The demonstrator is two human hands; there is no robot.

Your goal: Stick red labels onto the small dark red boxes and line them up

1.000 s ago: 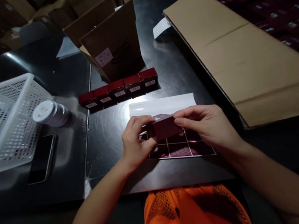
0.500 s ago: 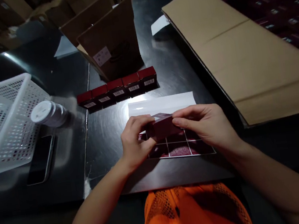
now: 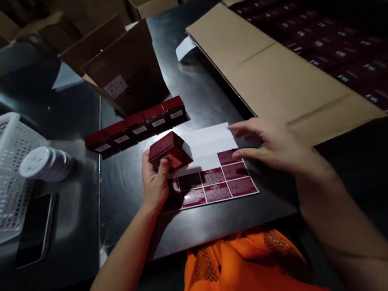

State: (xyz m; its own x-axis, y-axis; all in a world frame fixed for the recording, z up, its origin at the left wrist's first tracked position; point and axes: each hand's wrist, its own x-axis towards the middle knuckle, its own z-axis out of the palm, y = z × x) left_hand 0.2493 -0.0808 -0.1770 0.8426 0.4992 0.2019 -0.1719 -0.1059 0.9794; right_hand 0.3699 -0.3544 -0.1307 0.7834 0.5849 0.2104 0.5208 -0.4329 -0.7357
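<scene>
row of five dark-red boxes (image 3: pixel 136 127) between label sheet (image 3: pixel 209 162) and cardboard carton (image 3: pixel 132 67)

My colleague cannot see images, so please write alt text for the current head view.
A person's left hand holds a dark red box above a sheet of red labels; the open right hand is by the sheet's right edge. Behind, five similar boxes form a row; a white basket is left, an open carton right.
</scene>
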